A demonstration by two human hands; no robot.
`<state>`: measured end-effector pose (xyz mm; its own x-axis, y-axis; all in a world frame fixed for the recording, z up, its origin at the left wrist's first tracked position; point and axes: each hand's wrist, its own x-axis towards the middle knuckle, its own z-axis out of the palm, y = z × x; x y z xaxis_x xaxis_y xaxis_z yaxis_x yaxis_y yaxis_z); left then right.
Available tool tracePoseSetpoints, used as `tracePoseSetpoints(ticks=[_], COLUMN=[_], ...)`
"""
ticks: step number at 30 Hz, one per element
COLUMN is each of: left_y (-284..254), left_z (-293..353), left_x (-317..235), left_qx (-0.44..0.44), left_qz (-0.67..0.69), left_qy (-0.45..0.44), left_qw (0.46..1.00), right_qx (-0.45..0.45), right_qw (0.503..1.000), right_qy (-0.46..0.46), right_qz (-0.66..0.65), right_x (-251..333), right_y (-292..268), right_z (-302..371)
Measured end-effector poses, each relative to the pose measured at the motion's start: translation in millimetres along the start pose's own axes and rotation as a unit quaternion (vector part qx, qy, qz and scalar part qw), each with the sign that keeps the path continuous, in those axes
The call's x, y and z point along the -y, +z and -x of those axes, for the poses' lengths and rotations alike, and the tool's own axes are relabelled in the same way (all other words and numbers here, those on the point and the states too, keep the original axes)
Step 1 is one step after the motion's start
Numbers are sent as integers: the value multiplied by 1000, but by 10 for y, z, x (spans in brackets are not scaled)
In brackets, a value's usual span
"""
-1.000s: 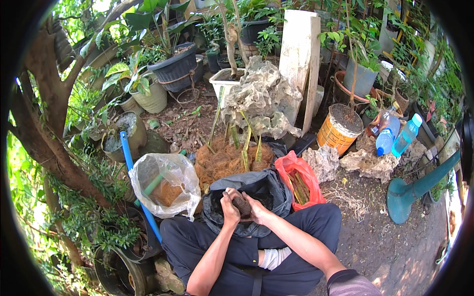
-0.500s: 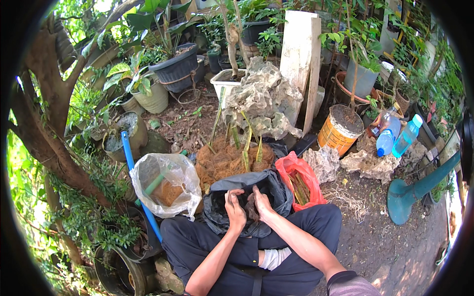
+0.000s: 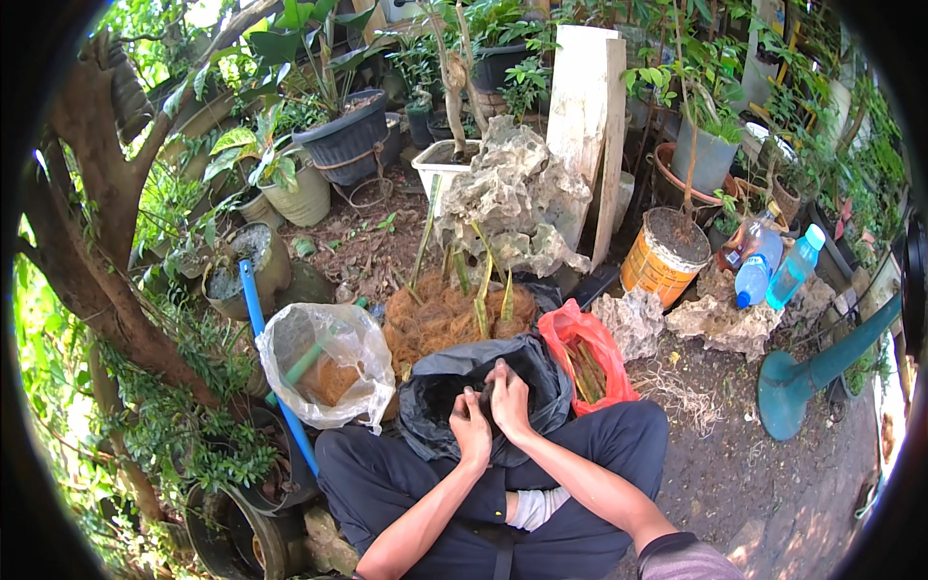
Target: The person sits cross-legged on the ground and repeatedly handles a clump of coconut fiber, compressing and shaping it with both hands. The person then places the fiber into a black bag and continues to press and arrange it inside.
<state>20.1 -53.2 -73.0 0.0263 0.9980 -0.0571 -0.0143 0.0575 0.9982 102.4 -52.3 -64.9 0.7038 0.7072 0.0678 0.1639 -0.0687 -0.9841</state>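
Both my hands are at the mouth of a black plastic bag (image 3: 420, 387) that stands open between my crossed legs. My left hand (image 3: 472, 432) has its fingers curled in, with dirt on the fingertips. Close against it, my right hand (image 3: 507, 404) is closed too, thumb pointing up. A dark, crumbly clump (image 3: 486, 398) shows partly between them; the fingers hide most of it. Just beyond the bag lies a mound of brown coconut fibre (image 3: 435, 319) with several upright leaf cuttings (image 3: 480, 314) in it.
Left of the bag is a clear plastic bag (image 3: 280, 348) holding brown fibre, beside a blue pole (image 3: 253, 300). A red plastic bag (image 3: 619, 377) with cut stems sits right. Farther out are rough rocks (image 3: 522, 188), an orange bucket (image 3: 655, 275), bottles (image 3: 798, 266) and potted plants (image 3: 348, 135).
My hands have drawn closer together, and their fingers have curled more. The right hand has turned so its thumb points up, covering more of the dark clump.
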Motion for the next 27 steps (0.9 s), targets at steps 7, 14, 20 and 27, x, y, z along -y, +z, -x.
tracePoseSetpoints(ticks=[7, 14, 20, 27], left_y=[-124, -126, -112, -75], left_z=[-263, -319, -411, -433], left_x=[-6, -106, 51, 119], left_qx=[-11, 9, 13, 4], left_qz=[-112, -231, -259, -251], left_qy=[-25, 33, 27, 59], left_qw=[993, 972, 965, 966], right_qx=[111, 123, 94, 83], right_qw=[985, 945, 939, 945], right_qy=[-117, -170, -199, -214], right_qz=[65, 250, 264, 233], right_x=[101, 223, 110, 114], right_y=[-62, -145, -65, -36], right_z=[-1, -31, -51, -37])
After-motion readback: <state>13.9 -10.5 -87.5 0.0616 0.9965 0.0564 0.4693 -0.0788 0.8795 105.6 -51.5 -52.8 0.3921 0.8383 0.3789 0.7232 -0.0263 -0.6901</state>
